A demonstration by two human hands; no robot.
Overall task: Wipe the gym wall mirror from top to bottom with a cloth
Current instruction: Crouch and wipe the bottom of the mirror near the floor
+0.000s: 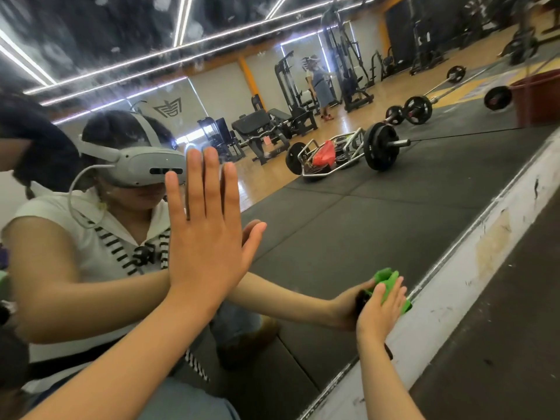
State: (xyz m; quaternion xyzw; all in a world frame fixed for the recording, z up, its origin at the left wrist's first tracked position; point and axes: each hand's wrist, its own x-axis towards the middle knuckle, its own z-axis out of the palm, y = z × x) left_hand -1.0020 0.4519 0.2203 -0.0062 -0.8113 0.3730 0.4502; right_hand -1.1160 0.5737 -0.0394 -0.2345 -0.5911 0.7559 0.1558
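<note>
Bright strip-light glare, wide-angle bending at edges, slight blur.

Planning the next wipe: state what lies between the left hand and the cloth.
Head view: only bare mirror lies between the left hand and the cloth.

We stand in a gym. In the wall mirror [348, 225] we see a loaded barbell [381, 146] lying on black rubber matting [424, 180]. Behind the barbell, padded benches [257, 124] and tall cable machines [289, 83] stand on a wooden floor. To the right of it lie more barbells [418, 110], and above it strip lights [181, 47] cross a dark ceiling.
</note>
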